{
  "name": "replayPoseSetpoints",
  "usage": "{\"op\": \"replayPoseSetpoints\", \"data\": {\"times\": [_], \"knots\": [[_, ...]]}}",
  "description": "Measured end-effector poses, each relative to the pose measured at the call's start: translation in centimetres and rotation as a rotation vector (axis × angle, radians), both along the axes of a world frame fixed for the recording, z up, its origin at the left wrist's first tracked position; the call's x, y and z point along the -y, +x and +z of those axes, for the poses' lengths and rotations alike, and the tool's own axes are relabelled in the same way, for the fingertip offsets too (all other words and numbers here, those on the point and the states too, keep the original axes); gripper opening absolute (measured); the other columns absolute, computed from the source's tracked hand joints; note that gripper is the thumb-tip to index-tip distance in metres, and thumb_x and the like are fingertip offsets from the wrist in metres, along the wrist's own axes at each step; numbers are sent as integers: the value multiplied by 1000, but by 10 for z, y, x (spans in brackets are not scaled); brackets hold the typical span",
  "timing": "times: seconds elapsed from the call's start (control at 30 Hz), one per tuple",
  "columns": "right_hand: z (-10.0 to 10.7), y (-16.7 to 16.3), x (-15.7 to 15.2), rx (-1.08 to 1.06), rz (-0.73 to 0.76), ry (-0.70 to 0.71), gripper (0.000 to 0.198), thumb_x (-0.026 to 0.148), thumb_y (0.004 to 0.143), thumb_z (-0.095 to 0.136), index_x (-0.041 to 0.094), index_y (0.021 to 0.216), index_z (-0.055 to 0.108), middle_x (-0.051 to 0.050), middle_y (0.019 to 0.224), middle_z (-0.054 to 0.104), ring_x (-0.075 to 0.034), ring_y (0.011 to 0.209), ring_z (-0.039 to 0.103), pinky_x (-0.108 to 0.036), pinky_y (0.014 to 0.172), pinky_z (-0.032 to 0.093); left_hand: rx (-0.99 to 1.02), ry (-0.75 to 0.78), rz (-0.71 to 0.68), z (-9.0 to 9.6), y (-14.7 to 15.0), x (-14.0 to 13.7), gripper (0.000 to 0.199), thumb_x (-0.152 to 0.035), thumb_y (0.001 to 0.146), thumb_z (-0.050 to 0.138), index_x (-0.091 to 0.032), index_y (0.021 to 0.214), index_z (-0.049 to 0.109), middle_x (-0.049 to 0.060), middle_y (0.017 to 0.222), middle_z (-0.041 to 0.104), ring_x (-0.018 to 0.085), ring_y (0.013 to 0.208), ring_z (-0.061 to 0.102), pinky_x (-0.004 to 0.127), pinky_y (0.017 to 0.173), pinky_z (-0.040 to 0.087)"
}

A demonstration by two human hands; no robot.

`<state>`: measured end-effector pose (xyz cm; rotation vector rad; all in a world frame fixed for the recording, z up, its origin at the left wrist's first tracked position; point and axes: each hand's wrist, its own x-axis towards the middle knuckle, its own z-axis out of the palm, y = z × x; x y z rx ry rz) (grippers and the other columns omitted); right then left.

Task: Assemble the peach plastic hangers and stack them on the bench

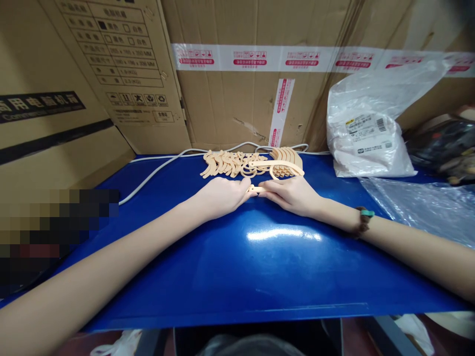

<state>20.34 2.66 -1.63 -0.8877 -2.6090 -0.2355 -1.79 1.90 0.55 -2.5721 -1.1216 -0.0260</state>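
Note:
My left hand point(225, 197) and my right hand point(293, 194) meet over the blue table, both closed in a pinch. Between their fingertips is a small cream plastic piece point(257, 189) with a rounded knob at its left end; the fingers cover most of it. Just beyond the hands lies a row of cream curved plastic pieces point(222, 164). A long curved strip point(276, 163) rests across the small parts, above a ring-shaped piece point(248, 171). Several wider curved pieces point(289, 154) stand stacked at the right of the row.
The blue table point(237, 267) ends at a front edge near me. Cardboard boxes point(237, 104) wall off the back and left. A white cable point(156, 179) runs behind the parts. At the right stand a filled white plastic bag point(371, 138) and a flat clear bag point(426, 207).

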Motion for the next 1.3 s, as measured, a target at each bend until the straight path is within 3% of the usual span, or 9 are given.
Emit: {"op": "replayPoseSetpoints", "data": {"times": [0.2, 0.43, 0.77, 0.93, 1.3], "knots": [[3, -2, 1, 23, -15, -67, 54, 48, 101, 25, 14, 86, 63, -4, 62, 59, -12, 54, 50, -25, 55, 31, -42, 51, -26, -3, 1, 0, 47, -42, 101, 25, -8, 99, 59, 11, 67, 67, 23, 59, 66, 26, 47, 35], [4, -2, 0, 2, -7, -190, 47, 47, 100, 30, 15, 91, 64, -3, 65, 59, -12, 55, 49, -25, 56, 28, -33, 150, -124, -4, -1, 0, 46, -37, 101, 22, -10, 92, 59, 9, 63, 63, 21, 54, 62, 27, 44, 28], [4, -2, 1, 14, 1, -178, 48, 46, 100, 31, 14, 96, 66, -5, 70, 65, -14, 61, 57, -25, 58, 33, -11, 147, -213, -1, -7, -2, 36, -34, 99, 28, -14, 88, 56, 6, 69, 65, 18, 58, 63, 27, 45, 22], [3, -2, 1, 27, 6, -177, 47, 45, 101, 31, 15, 109, 67, -7, 78, 70, -15, 64, 61, -25, 60, 35, 45, 105, -221, -3, -9, -3, 33, -35, 97, 33, -16, 83, 55, 4, 66, 63, 17, 58, 62, 27, 46, 22], [3, -2, 2, 68, 7, -140, 42, 40, 100, 35, 15, 112, 67, -8, 82, 72, -15, 64, 62, -26, 60, 37, 106, 59, -229, -6, -9, -4, 35, -37, 97, 32, -16, 80, 55, 2, 63, 63, 15, 54, 60, 27, 46, 23]]}}
